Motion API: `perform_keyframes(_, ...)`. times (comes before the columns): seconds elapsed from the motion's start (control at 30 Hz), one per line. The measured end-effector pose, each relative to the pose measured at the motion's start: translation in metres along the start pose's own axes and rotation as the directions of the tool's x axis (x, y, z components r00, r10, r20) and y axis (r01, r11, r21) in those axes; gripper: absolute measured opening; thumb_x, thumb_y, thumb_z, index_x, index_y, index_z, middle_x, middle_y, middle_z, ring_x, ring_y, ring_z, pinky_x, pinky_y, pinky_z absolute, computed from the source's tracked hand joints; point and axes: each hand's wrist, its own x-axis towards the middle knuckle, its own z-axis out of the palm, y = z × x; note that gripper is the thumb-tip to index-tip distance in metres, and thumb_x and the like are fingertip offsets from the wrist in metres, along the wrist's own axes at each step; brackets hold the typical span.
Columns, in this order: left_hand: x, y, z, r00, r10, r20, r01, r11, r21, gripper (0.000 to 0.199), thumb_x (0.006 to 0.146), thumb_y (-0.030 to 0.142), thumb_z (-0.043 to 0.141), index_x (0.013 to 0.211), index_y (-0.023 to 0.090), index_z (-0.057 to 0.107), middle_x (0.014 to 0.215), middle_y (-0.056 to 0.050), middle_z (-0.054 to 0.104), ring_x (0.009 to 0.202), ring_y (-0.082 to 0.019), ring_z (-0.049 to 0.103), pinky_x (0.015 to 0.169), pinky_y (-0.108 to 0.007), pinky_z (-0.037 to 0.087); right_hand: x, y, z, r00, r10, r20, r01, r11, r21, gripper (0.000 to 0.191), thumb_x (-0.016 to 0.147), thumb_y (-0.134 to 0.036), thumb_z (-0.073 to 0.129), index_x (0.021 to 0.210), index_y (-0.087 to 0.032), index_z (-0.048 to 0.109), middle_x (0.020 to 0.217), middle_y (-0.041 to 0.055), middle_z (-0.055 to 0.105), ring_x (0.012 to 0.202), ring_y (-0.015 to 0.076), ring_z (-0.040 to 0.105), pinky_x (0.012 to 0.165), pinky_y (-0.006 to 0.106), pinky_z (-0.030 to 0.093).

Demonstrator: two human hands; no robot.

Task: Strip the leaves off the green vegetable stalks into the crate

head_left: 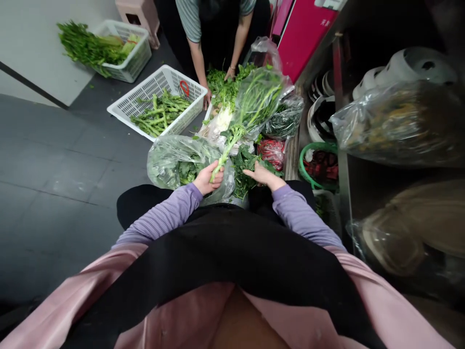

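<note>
Passage is available over the grey tiled floor (pixel 72 160), left of the clear plastic bag of dark green vegetables (pixel 174 160). That bag lies close to the near corner of the white rectangular plastic basket (pixel 127 104), restricting entry there. The basket's mesh bottom is exposed toward its left corner; green stems (pixel 162 114) occupy the middle, and a red looped item (pixel 184 88) stands toward the right corner. A co-worker's bare forearms (pixel 197 63) obstruct the far side. Ahead, a clear bag of long green stalks (pixel 257 97) blocks low passage. At right, the grey metal shelf edge (pixel 343 184) and green round plastic basket (pixel 304 172) limit sideways reach.
</note>
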Motion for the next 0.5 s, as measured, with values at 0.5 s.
perform_keyframes(0.5,-0.018,-0.052,0.021,0.981,0.177,0.076,-0.193,0.906,0.377,0.031,0.073,0.038,0.072,0.078,0.017,0.049,0.051,0.005,0.049,0.035,-0.007,0.044,0.034,-0.017,0.032,-0.022,-0.058,0.027,0.953,0.004,-0.304,0.239,0.607,0.758,0.031,0.08,-0.051,0.058,0.075,-0.023,0.046,0.048,-0.0075,0.045,0.042,0.0094,0.046,0.045,0.024,0.042)
